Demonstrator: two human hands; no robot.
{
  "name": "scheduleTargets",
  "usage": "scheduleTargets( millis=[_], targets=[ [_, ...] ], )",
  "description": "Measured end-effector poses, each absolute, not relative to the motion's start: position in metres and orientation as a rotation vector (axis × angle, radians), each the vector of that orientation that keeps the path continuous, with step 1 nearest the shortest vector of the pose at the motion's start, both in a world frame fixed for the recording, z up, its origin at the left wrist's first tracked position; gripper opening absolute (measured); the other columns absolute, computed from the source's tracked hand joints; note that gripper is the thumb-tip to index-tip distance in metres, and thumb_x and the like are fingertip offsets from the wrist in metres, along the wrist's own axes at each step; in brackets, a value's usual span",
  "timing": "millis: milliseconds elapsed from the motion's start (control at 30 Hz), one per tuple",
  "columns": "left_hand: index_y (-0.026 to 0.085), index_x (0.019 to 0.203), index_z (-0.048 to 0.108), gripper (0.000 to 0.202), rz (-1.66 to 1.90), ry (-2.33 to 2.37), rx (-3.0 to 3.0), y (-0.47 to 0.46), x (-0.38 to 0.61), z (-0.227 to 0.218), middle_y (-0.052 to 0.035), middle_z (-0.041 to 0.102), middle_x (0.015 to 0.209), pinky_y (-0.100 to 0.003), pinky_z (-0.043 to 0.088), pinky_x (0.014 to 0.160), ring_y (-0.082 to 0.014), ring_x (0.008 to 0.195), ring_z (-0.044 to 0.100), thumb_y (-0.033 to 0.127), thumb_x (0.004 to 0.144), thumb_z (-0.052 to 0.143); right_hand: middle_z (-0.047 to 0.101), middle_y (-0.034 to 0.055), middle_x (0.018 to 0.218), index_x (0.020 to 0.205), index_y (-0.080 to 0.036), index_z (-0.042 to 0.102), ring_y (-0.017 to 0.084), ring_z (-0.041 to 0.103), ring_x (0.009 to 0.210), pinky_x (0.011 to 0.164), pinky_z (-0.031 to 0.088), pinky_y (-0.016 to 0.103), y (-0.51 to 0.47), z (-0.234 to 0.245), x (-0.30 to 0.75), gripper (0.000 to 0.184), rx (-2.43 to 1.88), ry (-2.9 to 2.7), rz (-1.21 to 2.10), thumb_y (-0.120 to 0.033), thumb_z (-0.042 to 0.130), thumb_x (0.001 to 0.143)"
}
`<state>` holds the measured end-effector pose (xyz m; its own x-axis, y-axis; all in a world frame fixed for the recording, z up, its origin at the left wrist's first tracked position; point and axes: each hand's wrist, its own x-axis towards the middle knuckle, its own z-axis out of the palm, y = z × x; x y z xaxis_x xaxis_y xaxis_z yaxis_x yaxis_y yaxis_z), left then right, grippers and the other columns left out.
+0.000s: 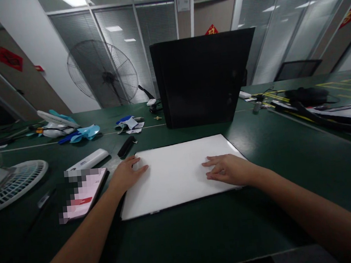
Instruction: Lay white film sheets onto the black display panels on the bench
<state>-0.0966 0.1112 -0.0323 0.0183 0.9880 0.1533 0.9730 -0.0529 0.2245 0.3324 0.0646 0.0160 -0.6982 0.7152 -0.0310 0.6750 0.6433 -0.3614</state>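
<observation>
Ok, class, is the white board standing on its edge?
No, the white board lies flat on the green table, the left hand and right hand over its opposite ends.

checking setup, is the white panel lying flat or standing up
Flat: the white panel shows its broad face upward on the green table, with the left hand at its left edge and right hand over it.

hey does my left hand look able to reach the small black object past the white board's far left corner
Probably yes: your left hand is nearby at the white board, and nothing visible stands between that hand and the small black object.
</observation>
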Motion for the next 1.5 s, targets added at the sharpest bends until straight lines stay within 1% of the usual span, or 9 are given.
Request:
scheduleTargets(
  millis=[233,400,533,667,733,867,1133,1267,1500],
  targets=[
    [0.017,0.132,0.072,0.068,0.323,2.13,2.177,0.109,-0.091,-0.024,-0.0132,0.052,0.159,-0.046,0.038,0.12,-0.0372,0.14,0.055,0.067,0.089,0.057,0.064,0.0023,0.144,0.12,-0.029,0.08,0.029,0.054,0.14,0.12,0.041,0.049,0.068,0.009,0.331,0.044,-1.248,-2.677,0.372,-0.055,0.048,0.103],
    [0.019,0.135,0.07,0.071,0.289,2.149,2.161,0.109,-0.091,-0.024,-0.0102,0.049,0.161,-0.045,0.04,0.118,-0.037,0.14,0.056,0.07,0.088,0.056,0.06,0.02,0.146,0.153,-0.013,0.053,0.038,0.057,0.135,0.111,0.046,0.055,0.083,-0.007,0.345,0.07,-1.985,-2.235,-0.054,-0.059,0.041,0.101],
    [0.021,0.136,0.07,0.072,0.309,2.154,2.179,0.111,-0.095,-0.03,-0.0085,0.05,0.161,-0.045,0.043,0.116,-0.0369,0.138,0.057,0.073,0.088,0.055,0.065,0.0267,0.134,0.153,-0.006,0.046,0.039,0.064,0.123,0.102,0.052,0.052,0.097,-0.014,0.359,0.076,-2.204,-2.151,0.043,-0.06,0.04,0.1],
    [0.021,0.137,0.069,0.073,0.272,2.166,2.175,0.111,-0.095,-0.029,-0.0078,0.05,0.161,-0.046,0.042,0.117,-0.0372,0.138,0.057,0.073,0.088,0.053,0.059,0.0327,0.138,0.148,0.0,0.047,0.046,0.057,0.13,0.109,0.042,0.06,0.105,-0.015,0.365,0.081,-2.2,-1.949,0.182,-0.061,0.051,0.095],
    [0.019,0.139,0.068,0.075,0.262,2.168,2.166,0.111,-0.095,-0.028,-0.0084,0.048,0.162,-0.047,0.041,0.118,-0.0384,0.139,0.056,0.073,0.088,0.053,0.059,0.0313,0.139,0.146,-0.002,0.051,0.048,0.054,0.133,0.113,0.037,0.064,0.108,-0.015,0.367,0.077,-2.134,-1.838,0.341,-0.055,0.06,0.091],
    [0.02,0.14,0.067,0.076,0.247,2.146,2.149,0.112,-0.098,-0.027,-0.0075,0.047,0.163,-0.047,0.04,0.118,-0.0392,0.139,0.056,0.074,0.087,0.054,0.058,0.0226,0.147,0.146,-0.01,0.055,0.04,0.055,0.134,0.116,0.039,0.054,0.113,-0.011,0.375,0.067,-1.983,-1.69,0.573,-0.047,0.06,0.09],
    [0.02,0.136,0.069,0.067,0.202,2.163,2.097,0.113,-0.102,-0.023,-0.0078,0.046,0.163,-0.045,0.04,0.116,-0.0379,0.138,0.057,0.066,0.089,0.057,0.07,0.0206,0.127,0.15,-0.012,0.05,0.03,0.07,0.11,0.085,0.059,0.039,0.122,0.003,0.391,0.065,-1.637,-1.333,0.936,-0.029,0.054,0.087],
    [0.02,0.135,0.069,0.063,0.207,2.179,2.075,0.114,-0.103,-0.021,-0.0076,0.048,0.162,-0.044,0.041,0.116,-0.0369,0.137,0.058,0.062,0.089,0.059,0.073,0.0146,0.116,0.132,-0.019,0.063,0.025,0.07,0.102,0.074,0.058,0.032,0.123,0.007,0.397,0.058,-1.436,-0.987,1.148,-0.022,0.067,0.074],
    [0.02,0.132,0.071,0.06,0.264,2.161,2.072,0.115,-0.103,-0.021,-0.0089,0.049,0.161,-0.048,0.041,0.117,-0.0389,0.137,0.058,0.059,0.088,0.064,0.073,0.012,0.108,0.114,-0.022,0.069,0.021,0.07,0.091,0.073,0.059,0.031,0.125,0.013,0.407,0.032,-1.448,-0.668,1.284,-0.027,0.061,0.083]
  ],
)
